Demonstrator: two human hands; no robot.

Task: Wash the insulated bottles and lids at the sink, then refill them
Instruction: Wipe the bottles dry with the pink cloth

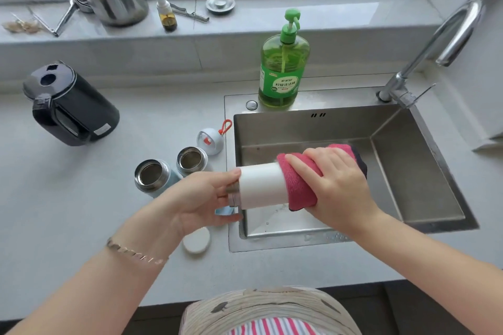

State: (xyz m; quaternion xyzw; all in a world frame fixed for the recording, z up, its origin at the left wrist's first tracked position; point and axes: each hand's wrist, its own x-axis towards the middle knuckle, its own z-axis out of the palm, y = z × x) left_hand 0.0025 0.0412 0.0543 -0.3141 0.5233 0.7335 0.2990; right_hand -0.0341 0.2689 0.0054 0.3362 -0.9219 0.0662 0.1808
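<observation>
Over sink: white bottle lies sideways, left hand grasps neck (mouth leftward), right hand clasps pink cloth round base.

The left hand hangs over the left rim of the rectangular stainless steel sink, thumb on top and fingers curled under the steel neck of a white cylindrical insulated bottle held level. The right hand, above the sink's basin, clasps a pink fleecy cloth round the bottle's other end
</observation>
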